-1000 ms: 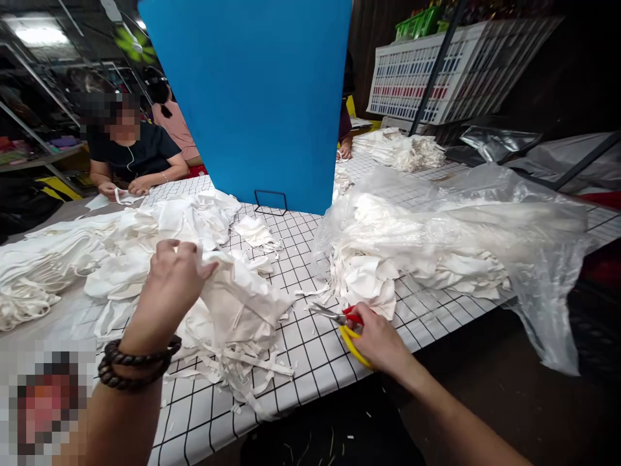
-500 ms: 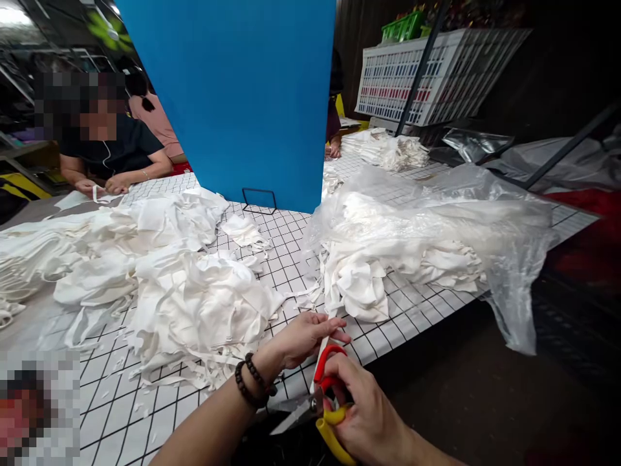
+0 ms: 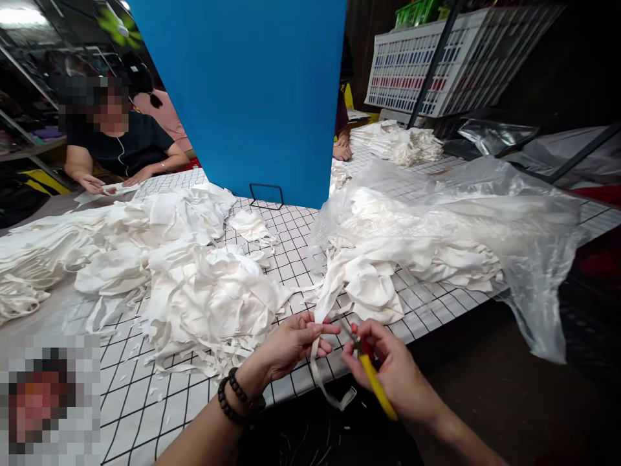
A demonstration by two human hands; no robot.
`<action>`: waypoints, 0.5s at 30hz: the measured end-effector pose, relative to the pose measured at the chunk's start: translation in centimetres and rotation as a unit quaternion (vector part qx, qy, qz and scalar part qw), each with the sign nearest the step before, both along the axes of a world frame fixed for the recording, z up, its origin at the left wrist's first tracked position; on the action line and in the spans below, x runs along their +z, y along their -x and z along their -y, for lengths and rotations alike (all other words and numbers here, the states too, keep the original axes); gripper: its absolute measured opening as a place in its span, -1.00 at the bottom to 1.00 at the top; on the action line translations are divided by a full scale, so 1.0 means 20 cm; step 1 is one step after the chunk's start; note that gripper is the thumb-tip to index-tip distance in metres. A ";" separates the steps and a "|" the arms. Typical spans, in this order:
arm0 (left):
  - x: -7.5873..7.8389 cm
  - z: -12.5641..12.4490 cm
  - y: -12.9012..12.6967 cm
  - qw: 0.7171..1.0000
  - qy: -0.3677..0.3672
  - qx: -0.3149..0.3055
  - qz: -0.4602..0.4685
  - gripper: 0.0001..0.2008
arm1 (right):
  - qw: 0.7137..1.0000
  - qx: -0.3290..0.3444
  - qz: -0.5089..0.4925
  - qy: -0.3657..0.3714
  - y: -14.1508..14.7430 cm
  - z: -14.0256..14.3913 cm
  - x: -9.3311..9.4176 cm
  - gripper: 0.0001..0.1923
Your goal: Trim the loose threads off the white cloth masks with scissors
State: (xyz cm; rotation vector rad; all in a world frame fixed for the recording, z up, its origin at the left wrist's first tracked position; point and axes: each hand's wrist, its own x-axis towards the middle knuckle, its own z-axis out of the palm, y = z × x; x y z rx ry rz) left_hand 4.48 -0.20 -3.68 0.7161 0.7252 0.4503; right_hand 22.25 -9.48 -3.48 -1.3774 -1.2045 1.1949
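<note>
At the table's front edge my left hand [image 3: 298, 346], with dark bead bracelets on the wrist, pinches a white cloth piece [image 3: 330, 298]. A narrow white strap [image 3: 317, 372] hangs below its fingers, ending in a small loop over the dark floor. My right hand [image 3: 388, 366] grips scissors [image 3: 371, 382] with yellow and red handles. Their tip points up and left, close to my left fingertips; whether the blades are apart I cannot make out. Just beyond my left hand, more crumpled white cloth [image 3: 371, 291] lies partly under clear plastic.
Heaped white cloth pieces [image 3: 208, 298] and trimmings cover the left side of the grid-patterned table [image 3: 130, 401]. A blue panel [image 3: 247, 97] stands at the back. The plastic sheet [image 3: 538, 259] hangs over the right edge. Across the table a co-worker [image 3: 130, 149] handles white cloth.
The scissors have swung from pointing down-left to up-left, as my right hand moved right and up. The strap, earlier alongside the scissors, now dangles free below my left hand. The view has shifted slightly.
</note>
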 end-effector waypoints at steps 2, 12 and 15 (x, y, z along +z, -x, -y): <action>-0.01 0.01 0.01 0.999 -0.033 -0.008 -0.022 -0.75 | 0.998 -0.059 0.024 -0.018 -0.04 -0.06 -0.02 -0.76; -0.02 0.03 -0.03 0.935 -0.323 0.115 -0.086 -0.70 | 0.986 -0.113 0.091 -0.078 -0.06 -0.18 -0.13 -0.69; 0.02 0.05 -0.06 0.925 -0.354 0.125 -0.061 -0.72 | 0.985 -0.125 0.037 -0.114 -0.03 -0.24 -0.15 -0.61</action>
